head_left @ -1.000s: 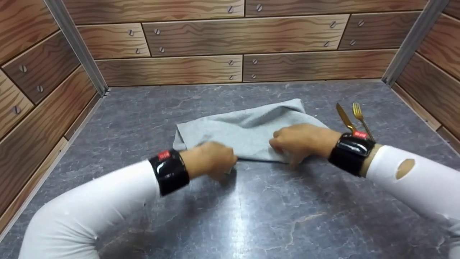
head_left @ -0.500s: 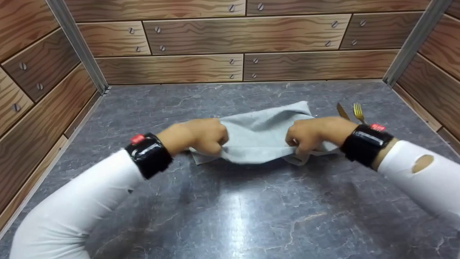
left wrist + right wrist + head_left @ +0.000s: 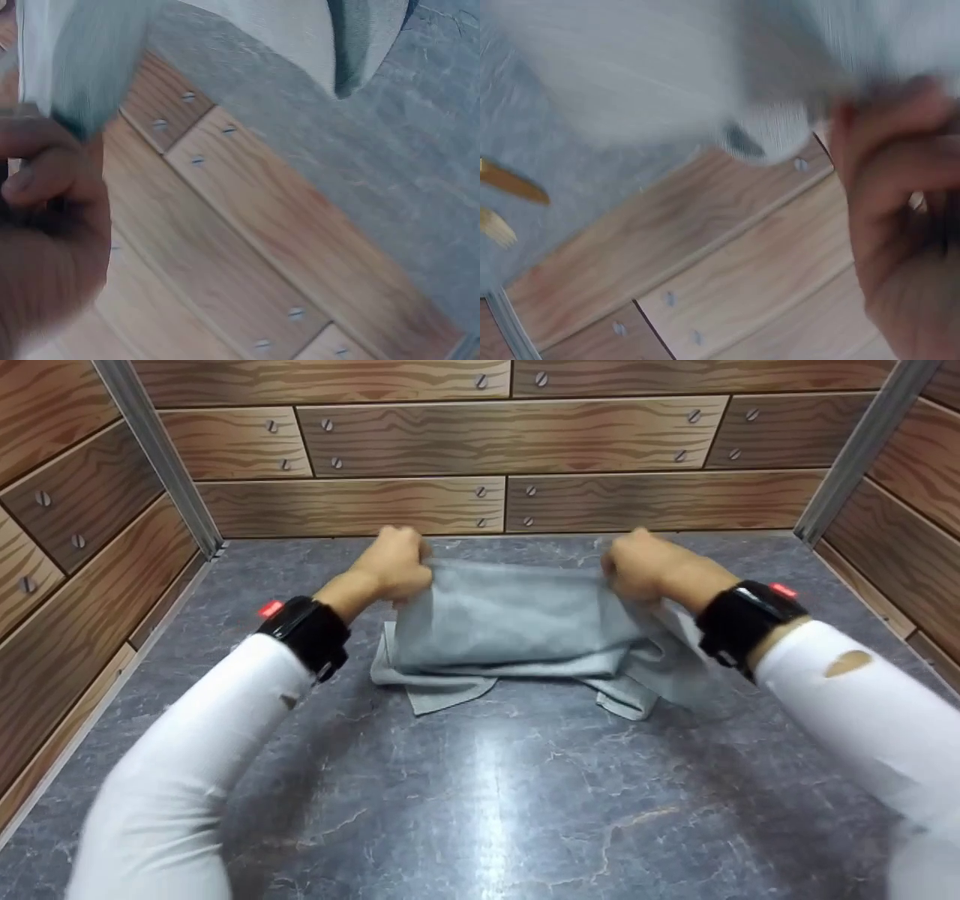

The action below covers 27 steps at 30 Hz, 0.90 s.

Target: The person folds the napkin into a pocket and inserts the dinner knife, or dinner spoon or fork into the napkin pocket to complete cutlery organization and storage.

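A grey cloth (image 3: 517, 619) hangs between my two hands in the head view, its upper edge raised and drawn fairly straight. Its lower folds and two corners lie on the table below. My left hand (image 3: 391, 566) grips the upper left corner with curled fingers; the left wrist view shows the cloth (image 3: 97, 67) rising from those fingers. At the upper right corner, my right hand (image 3: 649, 564) pinches the cloth, blurred by motion. In the right wrist view, the fingers of that hand (image 3: 900, 202) close on the cloth's edge.
Beyond the cloth, a gold knife (image 3: 514, 182) and a gold fork (image 3: 496, 227) lie on the grey marbled table (image 3: 420, 810); the right arm hides them in the head view. Wood-patterned walls (image 3: 397, 439) enclose the back and both sides.
Both hands have taken hold of the cloth's near edge, then lifted it up and carried it away toward the back wall. Lower folds now show in front.
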Tool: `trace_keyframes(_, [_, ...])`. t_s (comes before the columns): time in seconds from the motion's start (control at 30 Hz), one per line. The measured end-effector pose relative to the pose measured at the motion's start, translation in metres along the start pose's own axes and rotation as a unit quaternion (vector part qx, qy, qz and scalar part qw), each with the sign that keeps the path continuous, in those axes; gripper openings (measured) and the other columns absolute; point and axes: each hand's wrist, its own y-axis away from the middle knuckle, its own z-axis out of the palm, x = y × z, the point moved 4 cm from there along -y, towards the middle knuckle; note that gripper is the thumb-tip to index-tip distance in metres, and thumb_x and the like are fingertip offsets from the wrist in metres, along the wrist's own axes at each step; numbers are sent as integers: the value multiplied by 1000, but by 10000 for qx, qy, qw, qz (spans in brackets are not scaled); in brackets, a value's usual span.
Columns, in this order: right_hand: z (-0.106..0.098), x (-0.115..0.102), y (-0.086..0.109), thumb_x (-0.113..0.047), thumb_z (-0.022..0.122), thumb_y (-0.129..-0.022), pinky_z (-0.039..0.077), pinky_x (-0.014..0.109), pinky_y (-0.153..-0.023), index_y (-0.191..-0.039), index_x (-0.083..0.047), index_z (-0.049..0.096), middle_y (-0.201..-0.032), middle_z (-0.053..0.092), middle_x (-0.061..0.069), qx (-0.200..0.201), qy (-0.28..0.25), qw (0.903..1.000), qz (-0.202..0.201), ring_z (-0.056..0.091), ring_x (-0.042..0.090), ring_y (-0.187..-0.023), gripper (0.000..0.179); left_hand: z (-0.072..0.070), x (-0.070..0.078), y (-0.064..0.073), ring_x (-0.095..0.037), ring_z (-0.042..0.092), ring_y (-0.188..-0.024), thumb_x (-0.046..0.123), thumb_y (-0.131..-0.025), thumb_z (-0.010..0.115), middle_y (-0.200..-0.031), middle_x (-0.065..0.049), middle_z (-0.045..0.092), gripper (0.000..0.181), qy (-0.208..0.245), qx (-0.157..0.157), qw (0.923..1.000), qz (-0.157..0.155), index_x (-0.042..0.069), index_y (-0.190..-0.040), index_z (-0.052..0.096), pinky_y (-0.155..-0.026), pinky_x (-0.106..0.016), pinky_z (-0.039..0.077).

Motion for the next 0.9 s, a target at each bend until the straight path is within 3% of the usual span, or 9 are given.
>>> trace_keyframes(0.2, [1,-1,-19,-2,57,-94,65,69,-107,-115,12,82,-119,82,37,1341,-527,9880,550,78,58,-116,35,-2,-12,-13,-18,50,-70,-3,-84,55,-67,6,43,33,711,1877,9775,-642,20,-68,39,-63,-26,38])
trace_keyframes(0.33, [2,-1,-25,-8,60,-104,57,68,-125,-138,15,75,-140,78,38,1510,-1030,9815,570,71,61,-138,43,2,-20,-17,-37,74,-96,-3,-91,59,-92,-17,75,8,851,2272,9688,-498,3,-88,63,-87,-43,64])
trace_keyframes(0.4, [7,-2,-27,-11,65,-105,45,70,-136,-158,15,60,-161,63,42,1280,-1131,9845,386,57,64,-155,59,11,-30,-26,-47,73,-134,3,-96,63,-137,-35,74,35,565,1810,9812,-349,-13,-127,67,-120,-49,62])
trace_keyframes(0.47, [15,-1,-27,-14,71,-105,29,77,-143,-177,9,36,-180,35,46,821,-1101,9903,216,35,70,-168,83,36,-58,-48,-53,44,-171,17,-99,73,-180,-42,39,86,146,1128,9932,-236,-18,-169,37,-146,-51,39])
trace_keyframes(0.53, [25,-3,-25,-15,75,-105,16,85,-142,-185,0,18,-187,10,47,349,-1019,9942,61,16,73,-173,100,50,-65,-50,-56,11,-182,22,-98,78,-194,-35,-1,120,-105,303,9989,-349,-9,-183,0,-153,-55,14])
trace_keyframes(0.6, [35,-7,-22,-15,75,-104,22,88,-139,-183,-2,25,-186,15,48,118,-795,9967,-89,20,74,-172,94,61,-62,-42,-59,-5,-182,23,-98,81,-194,-27,-23,133,-358,-374,9972,-539,1,-184,-18,-152,-60,4])
trace_keyframes(0.73, [48,-20,-14,-14,71,-104,65,69,-108,-127,3,72,-131,77,34,198,-95,9972,-711,77,54,-121,29,62,-9,0,-59,43,-169,9,-99,76,-190,-34,24,96,-980,-1111,9888,-162,-5,-180,27,-141,-66,42])
trace_keyframes(0.83, [65,-25,-13,-18,72,-99,65,56,-65,-83,-6,70,-77,73,10,422,325,9872,-1501,70,31,-68,20,76,26,20,-44,76,-127,7,-98,76,-147,-29,72,43,-1423,-1425,9764,782,-7,-138,70,-112,-54,68])
trace_keyframes(0.9, [81,-24,-14,-23,77,-96,59,51,-56,-73,-12,69,-67,67,1,251,449,9813,-1855,62,23,-60,26,89,47,31,-38,80,-105,11,-98,77,-119,-22,83,19,-1716,-1670,9610,1380,-2,-111,77,-97,-51,72])
